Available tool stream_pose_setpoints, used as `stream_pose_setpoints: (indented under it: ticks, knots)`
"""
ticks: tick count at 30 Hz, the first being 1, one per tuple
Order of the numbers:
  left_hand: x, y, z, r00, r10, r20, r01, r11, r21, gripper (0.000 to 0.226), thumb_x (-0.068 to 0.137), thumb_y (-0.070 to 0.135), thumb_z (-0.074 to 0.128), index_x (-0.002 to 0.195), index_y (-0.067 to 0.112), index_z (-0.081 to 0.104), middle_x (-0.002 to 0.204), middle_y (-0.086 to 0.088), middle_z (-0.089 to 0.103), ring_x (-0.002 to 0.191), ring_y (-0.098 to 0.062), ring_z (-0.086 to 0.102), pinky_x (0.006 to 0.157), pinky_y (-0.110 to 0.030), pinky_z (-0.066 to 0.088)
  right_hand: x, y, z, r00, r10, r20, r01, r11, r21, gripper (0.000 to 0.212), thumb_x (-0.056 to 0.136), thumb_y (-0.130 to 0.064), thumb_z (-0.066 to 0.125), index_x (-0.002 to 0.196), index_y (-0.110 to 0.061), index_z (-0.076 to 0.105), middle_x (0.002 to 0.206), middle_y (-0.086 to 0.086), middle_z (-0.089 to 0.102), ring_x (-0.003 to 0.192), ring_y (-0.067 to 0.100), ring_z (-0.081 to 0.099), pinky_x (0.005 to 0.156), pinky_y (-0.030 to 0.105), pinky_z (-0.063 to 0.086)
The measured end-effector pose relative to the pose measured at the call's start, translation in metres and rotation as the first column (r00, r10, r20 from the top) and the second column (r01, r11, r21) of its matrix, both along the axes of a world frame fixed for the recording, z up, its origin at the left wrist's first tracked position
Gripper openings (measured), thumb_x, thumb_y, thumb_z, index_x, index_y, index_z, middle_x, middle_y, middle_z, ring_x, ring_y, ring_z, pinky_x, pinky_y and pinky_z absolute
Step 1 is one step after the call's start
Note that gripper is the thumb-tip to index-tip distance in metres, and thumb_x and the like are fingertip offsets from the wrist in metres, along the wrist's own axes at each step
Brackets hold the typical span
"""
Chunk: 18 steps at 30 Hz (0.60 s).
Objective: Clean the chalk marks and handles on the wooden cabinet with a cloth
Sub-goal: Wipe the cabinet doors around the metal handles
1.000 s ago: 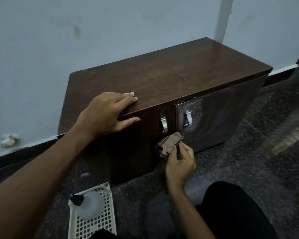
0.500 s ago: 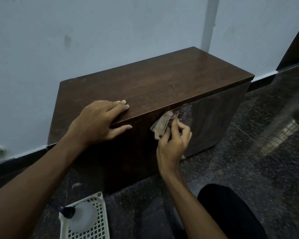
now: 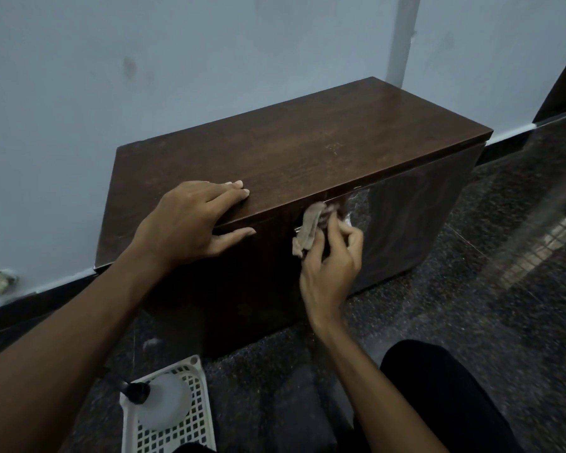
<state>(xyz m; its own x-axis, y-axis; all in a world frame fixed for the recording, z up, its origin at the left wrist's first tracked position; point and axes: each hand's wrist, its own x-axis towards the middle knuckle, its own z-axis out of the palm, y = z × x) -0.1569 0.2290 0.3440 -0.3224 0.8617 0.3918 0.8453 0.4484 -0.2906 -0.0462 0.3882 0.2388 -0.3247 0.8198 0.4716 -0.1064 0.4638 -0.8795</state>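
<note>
A low dark wooden cabinet (image 3: 307,138) stands against a pale wall. My left hand (image 3: 190,223) rests flat on its top front edge, fingers straight, thumb over the left door. My right hand (image 3: 332,259) grips a crumpled beige cloth (image 3: 309,228) and presses it against the cabinet front near the top, where the two doors meet. Whitish chalk smears (image 3: 356,207) show on the right door just beside the cloth. The door handles are hidden behind my right hand and the cloth.
A white perforated plastic basket (image 3: 193,416) holding a translucent bottle with a black cap (image 3: 162,400) sits on the dark speckled floor at lower left. My dark-clothed knee (image 3: 438,387) is at lower right. A pale pipe (image 3: 402,37) runs up the wall.
My right hand has risen with the cloth from below the handles to the top of the door fronts, covering the handles. My left hand has stayed on the cabinet edge.
</note>
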Motion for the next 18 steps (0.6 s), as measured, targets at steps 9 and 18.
stream_pose_setpoints:
  ticks: [9,18]
  knots:
    - [0.002,0.001,0.001,1.000,0.014,0.019,-0.014,1.000,-0.012,0.064,0.089,0.059,0.053,0.126,0.008,0.066,0.130,-0.009,0.067,0.111,-0.027,0.068,0.094,-0.041,0.052,0.010,0.000,-0.062,0.993,0.021,0.112,-0.019,1.000,-0.023,0.028,0.090,0.008,0.062,0.118,0.006,0.066,0.095,0.006,0.054,0.086,0.017,0.057,0.080,0.009,0.045]
    - [0.000,0.000,-0.001,1.000,-0.002,0.009,0.002,1.000,0.003,0.061,0.088,0.057,0.057,0.125,0.009,0.066,0.129,-0.008,0.068,0.111,-0.026,0.068,0.095,-0.041,0.052,0.007,0.004,-0.028,0.999,0.037,0.022,-0.036,0.998,-0.045,0.024,0.089,0.006,0.064,0.113,0.007,0.068,0.092,0.008,0.055,0.081,-0.005,0.052,0.071,0.002,0.043]
